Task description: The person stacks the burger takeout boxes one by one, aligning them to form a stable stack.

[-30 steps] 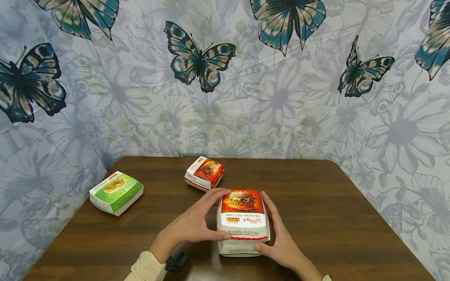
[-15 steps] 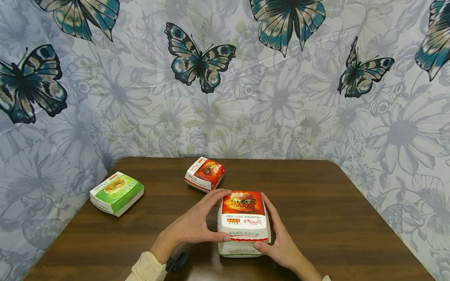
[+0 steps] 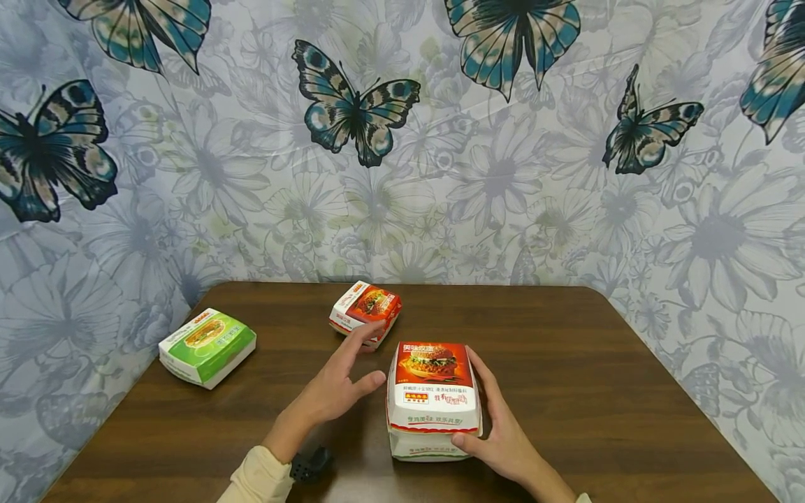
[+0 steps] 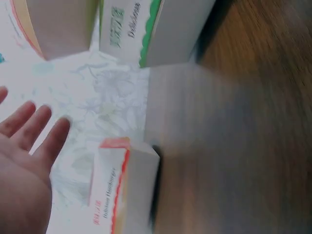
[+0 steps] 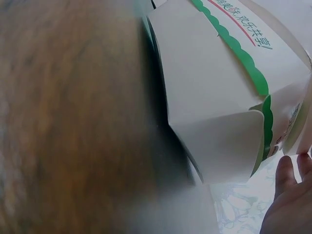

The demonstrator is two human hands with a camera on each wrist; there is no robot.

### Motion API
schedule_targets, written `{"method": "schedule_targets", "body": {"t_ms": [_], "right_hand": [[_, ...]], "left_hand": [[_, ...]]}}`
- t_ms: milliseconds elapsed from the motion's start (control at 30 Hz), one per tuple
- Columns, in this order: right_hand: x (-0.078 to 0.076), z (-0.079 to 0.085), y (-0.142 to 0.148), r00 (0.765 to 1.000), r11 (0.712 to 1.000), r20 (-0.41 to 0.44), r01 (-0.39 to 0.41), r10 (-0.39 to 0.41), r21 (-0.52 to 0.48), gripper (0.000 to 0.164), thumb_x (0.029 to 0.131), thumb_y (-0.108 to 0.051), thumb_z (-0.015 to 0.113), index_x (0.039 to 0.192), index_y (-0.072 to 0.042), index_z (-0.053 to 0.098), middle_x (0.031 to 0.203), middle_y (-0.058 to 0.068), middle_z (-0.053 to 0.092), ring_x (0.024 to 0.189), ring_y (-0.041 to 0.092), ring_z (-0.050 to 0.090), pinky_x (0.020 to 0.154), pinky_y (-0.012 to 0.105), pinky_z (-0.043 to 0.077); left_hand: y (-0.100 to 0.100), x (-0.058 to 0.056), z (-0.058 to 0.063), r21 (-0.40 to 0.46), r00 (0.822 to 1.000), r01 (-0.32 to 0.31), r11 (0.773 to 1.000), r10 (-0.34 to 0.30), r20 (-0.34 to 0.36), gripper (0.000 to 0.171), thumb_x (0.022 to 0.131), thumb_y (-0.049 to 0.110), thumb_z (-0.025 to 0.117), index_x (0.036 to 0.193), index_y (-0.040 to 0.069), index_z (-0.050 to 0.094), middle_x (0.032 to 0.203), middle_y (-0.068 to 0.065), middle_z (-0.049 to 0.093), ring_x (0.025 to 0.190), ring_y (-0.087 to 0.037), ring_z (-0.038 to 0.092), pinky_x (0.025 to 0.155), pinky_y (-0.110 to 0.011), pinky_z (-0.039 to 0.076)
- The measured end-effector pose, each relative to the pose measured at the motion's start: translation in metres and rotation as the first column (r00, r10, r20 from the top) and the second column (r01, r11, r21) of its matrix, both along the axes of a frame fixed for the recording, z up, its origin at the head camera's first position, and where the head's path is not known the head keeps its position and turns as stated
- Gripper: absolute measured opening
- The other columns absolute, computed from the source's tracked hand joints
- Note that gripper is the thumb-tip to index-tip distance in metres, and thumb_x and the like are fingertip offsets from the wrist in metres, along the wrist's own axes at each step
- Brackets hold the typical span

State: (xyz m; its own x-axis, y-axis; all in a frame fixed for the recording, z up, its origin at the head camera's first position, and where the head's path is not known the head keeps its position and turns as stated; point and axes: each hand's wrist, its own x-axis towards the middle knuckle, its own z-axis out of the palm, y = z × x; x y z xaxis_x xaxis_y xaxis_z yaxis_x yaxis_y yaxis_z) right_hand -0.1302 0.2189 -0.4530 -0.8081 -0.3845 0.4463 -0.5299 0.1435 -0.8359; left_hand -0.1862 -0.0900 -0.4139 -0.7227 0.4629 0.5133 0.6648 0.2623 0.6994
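Observation:
A red-and-white burger box (image 3: pixel 434 405) sits on top of a green-trimmed burger box (image 3: pixel 428 448), stacked near the table's front. My right hand (image 3: pixel 503 429) holds the upper box at its right side, thumb on the front edge and fingers along the side. In the right wrist view its fingertips (image 5: pixel 286 168) are right at the upper box, while the green-trimmed box (image 5: pixel 209 68) fills the middle. Left of the stack, my left hand (image 3: pixel 333 384) holds nothing, fingers extended. Its fingertips overlap a smaller red burger box (image 3: pixel 380 304) behind it.
A green burger box (image 3: pixel 210 342) lies near the table's left edge. The brown wooden table (image 3: pixel 629 405) runs back to a butterfly-patterned cloth (image 3: pixel 503 230). A black device (image 3: pixel 310 464) is on my left wrist.
My left hand has let go of the upper burger box and moved left, towards the smaller red box. My right hand and the stack have stayed in place.

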Motion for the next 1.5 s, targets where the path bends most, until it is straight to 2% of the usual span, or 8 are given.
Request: {"method": "schedule_targets", "body": {"t_ms": [233,333,467,667,833,1033,1233,1500], "right_hand": [[-0.001,-0.001,0.001,1.000,1.000,0.003,0.002,-0.002,0.001,0.112,0.081,-0.006,0.078,0.167,-0.022,0.008,0.168,0.004,0.024,0.139,0.016,0.042,0.107,0.026,0.041],[0.000,-0.001,0.002,1.000,1.000,0.010,0.000,0.000,-0.008,0.112,0.081,-0.005,0.078,0.167,-0.023,0.008,0.168,0.004,0.024,0.138,0.015,0.042,0.107,0.025,0.040],[0.000,-0.001,0.002,1.000,1.000,0.009,-0.004,0.004,-0.005,0.112,0.081,-0.006,0.078,0.167,-0.022,0.008,0.168,0.005,0.023,0.138,0.015,0.042,0.106,0.025,0.041],[-0.001,0.000,0.001,1.000,1.000,0.003,-0.013,0.013,0.001,0.112,0.081,-0.006,0.079,0.167,-0.022,0.009,0.167,0.005,0.025,0.137,0.015,0.044,0.105,0.026,0.043],[0.000,0.000,0.001,1.000,1.000,0.012,-0.015,0.015,-0.004,0.111,0.082,-0.005,0.078,0.167,-0.022,0.009,0.166,0.006,0.026,0.137,0.015,0.044,0.105,0.027,0.044],[0.000,-0.001,0.001,1.000,1.000,0.017,-0.021,0.021,-0.012,0.110,0.082,-0.004,0.077,0.167,-0.023,0.009,0.166,0.007,0.026,0.136,0.016,0.044,0.104,0.027,0.044],[0.000,-0.001,0.001,1.000,1.000,0.019,-0.017,0.018,-0.010,0.110,0.082,-0.005,0.077,0.167,-0.023,0.009,0.167,0.007,0.026,0.137,0.015,0.044,0.105,0.026,0.043],[-0.001,-0.002,0.001,1.000,0.999,-0.001,-0.028,0.028,-0.015,0.111,0.081,-0.004,0.078,0.167,-0.020,0.009,0.166,0.009,0.028,0.137,0.016,0.045,0.106,0.025,0.042]], "left_hand": [[-0.005,-0.014,-0.015,0.138,0.968,-0.247,0.959,0.250,-0.008,0.057,0.101,0.010,0.065,0.152,0.011,0.041,0.151,-0.018,0.046,0.140,-0.030,0.046,0.112,-0.037,0.044],[-0.008,-0.023,-0.023,0.172,0.939,-0.339,0.925,0.344,0.002,0.063,0.098,0.011,0.070,0.153,0.007,0.040,0.153,-0.018,0.043,0.142,-0.033,0.044,0.113,-0.039,0.042],[-0.010,-0.028,-0.031,0.182,0.899,-0.439,0.880,0.429,0.093,0.073,0.096,0.016,0.074,0.156,0.004,0.034,0.157,-0.017,0.035,0.146,-0.035,0.038,0.115,-0.054,0.036],[-0.012,-0.035,-0.041,0.173,0.823,-0.559,0.811,0.519,0.231,0.083,0.094,0.023,0.077,0.159,0.011,0.027,0.161,-0.014,0.029,0.152,-0.032,0.029,0.122,-0.053,0.028],[-0.010,-0.039,-0.046,0.146,0.775,-0.616,0.775,0.561,0.290,0.089,0.091,0.029,0.080,0.160,0.012,0.026,0.162,-0.017,0.028,0.153,-0.034,0.027,0.122,-0.053,0.029],[-0.006,-0.043,-0.049,0.103,0.738,-0.644,0.758,0.580,0.345,0.099,0.088,0.036,0.083,0.162,0.016,0.021,0.163,-0.017,0.025,0.154,-0.033,0.026,0.122,-0.052,0.029],[-0.002,-0.049,-0.054,0.083,0.715,-0.661,0.746,0.591,0.373,0.107,0.083,0.040,0.087,0.163,0.017,0.019,0.164,-0.017,0.024,0.153,-0.037,0.025,0.121,-0.060,0.029],[0.007,-0.056,-0.057,0.083,0.712,-0.664,0.743,0.594,0.373,0.113,0.079,0.042,0.089,0.163,0.016,0.018,0.163,-0.018,0.023,0.150,-0.038,0.028,0.120,-0.061,0.029]]}}
